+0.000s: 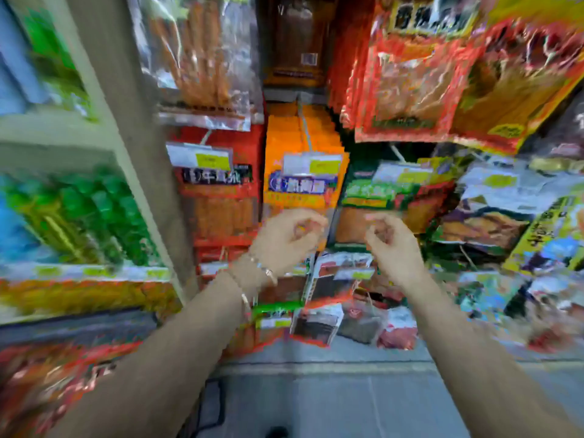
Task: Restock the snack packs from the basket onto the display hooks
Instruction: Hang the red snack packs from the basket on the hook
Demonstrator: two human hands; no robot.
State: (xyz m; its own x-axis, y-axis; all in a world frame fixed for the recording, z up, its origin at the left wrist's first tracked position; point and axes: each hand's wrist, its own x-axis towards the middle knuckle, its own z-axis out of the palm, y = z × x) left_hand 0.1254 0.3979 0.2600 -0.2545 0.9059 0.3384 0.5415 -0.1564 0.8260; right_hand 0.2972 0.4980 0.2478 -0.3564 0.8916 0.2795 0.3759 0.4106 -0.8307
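Blurred orange snack packs (303, 184) hang in a row on a display hook (304, 128).

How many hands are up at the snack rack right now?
2. The left hand is raised before the orange packs; the right hand is before the green-and-red pack beside them. Blur hides whether either holds anything.

Both forearms are bare up to the frame edge. Just behind the left hand (290, 236), the wrist carries a thin silver-toned metal bangle (268, 272) and a slim pale bracelet (245, 298); blur hides finer detail.
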